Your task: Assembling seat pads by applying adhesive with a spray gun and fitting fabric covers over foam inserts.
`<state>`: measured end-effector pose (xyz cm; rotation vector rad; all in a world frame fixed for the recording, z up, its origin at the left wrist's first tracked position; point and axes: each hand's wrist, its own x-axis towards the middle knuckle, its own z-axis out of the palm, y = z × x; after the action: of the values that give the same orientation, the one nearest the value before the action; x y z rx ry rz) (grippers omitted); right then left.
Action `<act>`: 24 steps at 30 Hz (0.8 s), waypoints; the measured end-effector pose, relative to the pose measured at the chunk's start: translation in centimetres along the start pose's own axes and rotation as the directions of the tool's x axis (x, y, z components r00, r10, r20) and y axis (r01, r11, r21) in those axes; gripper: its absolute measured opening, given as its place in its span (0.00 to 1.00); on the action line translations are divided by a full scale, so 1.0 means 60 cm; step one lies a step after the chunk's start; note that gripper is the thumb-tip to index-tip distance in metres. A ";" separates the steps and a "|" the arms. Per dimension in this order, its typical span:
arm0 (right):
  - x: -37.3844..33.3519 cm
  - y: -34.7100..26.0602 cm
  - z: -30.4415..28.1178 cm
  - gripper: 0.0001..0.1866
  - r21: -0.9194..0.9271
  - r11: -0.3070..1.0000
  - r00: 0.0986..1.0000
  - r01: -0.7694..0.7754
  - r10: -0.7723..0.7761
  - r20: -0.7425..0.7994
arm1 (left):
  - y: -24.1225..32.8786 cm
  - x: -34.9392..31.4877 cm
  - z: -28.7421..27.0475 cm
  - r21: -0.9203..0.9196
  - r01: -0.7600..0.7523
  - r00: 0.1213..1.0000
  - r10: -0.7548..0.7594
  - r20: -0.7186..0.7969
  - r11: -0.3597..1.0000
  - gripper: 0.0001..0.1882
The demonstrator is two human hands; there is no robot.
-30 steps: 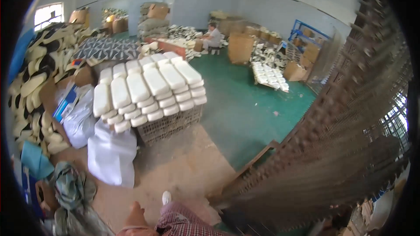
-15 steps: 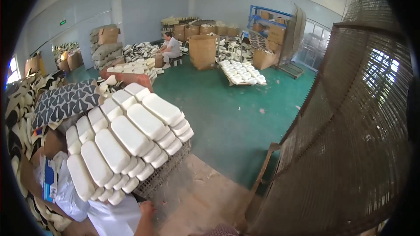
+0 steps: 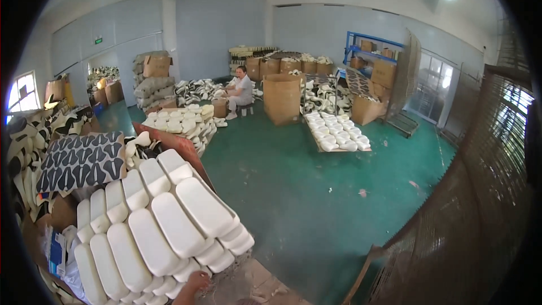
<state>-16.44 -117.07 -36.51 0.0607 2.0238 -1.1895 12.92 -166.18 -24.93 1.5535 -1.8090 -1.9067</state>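
My left hand (image 3: 197, 282) reaches up from the lower edge, beside the near right corner of a large stack of white, rounded foam blocks (image 3: 158, 236). It looks small and its fingers are too indistinct to tell whether they are bent around anything. The blocks lie in several layers, long sides side by side, with a second row behind. Part of a mesh-like support shows under their right edge. No part of my right hand is visible.
A tall brown mesh rack (image 3: 457, 209) fills the right side. A dark-patterned sheet (image 3: 84, 161) lies behind the stack on the left. Across the green floor (image 3: 299, 203) stand a low cart of white pieces (image 3: 337, 133), a large carton (image 3: 282, 99) and a seated person (image 3: 241, 91).
The view has tilted up and turned, so the stack sits lower and the mesh rack further right. My left hand now appears closer against the blocks' near corner. The seated person's head has turned.
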 end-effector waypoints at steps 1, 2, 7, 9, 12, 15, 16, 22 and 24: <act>0.031 -0.022 -0.003 0.22 0.012 1.000 1.000 -0.020 0.019 0.016 | 0.046 0.019 -0.011 0.041 -0.070 0.993 0.074 -0.087 0.997 0.16; 0.065 -0.045 -0.011 0.22 0.024 0.999 0.999 -0.038 0.037 0.028 | 0.093 0.044 -0.021 0.088 -0.138 0.974 0.151 -0.166 0.986 0.16; 0.252 -0.112 -0.142 0.27 -0.207 0.977 0.995 -0.051 0.067 0.070 | 0.352 0.194 -0.004 0.218 -0.273 0.813 0.346 -0.469 0.937 0.14; 0.307 -0.138 -0.160 0.30 -0.354 0.934 0.988 -0.049 0.098 0.122 | 0.419 0.274 0.014 0.251 -0.348 0.726 0.429 -0.537 0.903 0.11; 0.391 -0.175 -0.205 0.36 -0.542 0.839 0.976 -0.037 0.147 0.161 | 0.510 0.423 0.103 0.020 -0.360 0.796 0.318 -0.515 0.933 0.09; 0.441 -0.178 -0.286 0.42 -0.694 0.716 0.961 -0.074 0.238 0.143 | 0.683 0.564 0.323 0.199 -0.358 0.838 0.408 -0.363 0.912 0.12; 0.453 -0.182 -0.302 0.44 -0.747 0.663 0.950 -0.060 0.268 0.161 | 0.720 0.610 0.396 0.179 -0.372 0.875 0.408 -0.259 0.911 0.14; 0.730 -0.347 -0.415 0.35 -0.824 0.562 0.970 0.071 0.152 0.187 | 0.921 0.783 0.919 0.226 -0.496 0.822 0.369 0.434 0.838 0.18; 0.774 -0.400 -0.472 0.27 -0.805 0.587 0.986 0.080 0.073 0.151 | 0.926 0.823 1.049 0.264 -0.465 0.772 0.242 0.587 0.845 0.18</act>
<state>-75.31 -124.04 -41.17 -0.4893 2.2185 -0.1404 -84.32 -171.38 -23.81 0.6399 -2.6304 -1.9801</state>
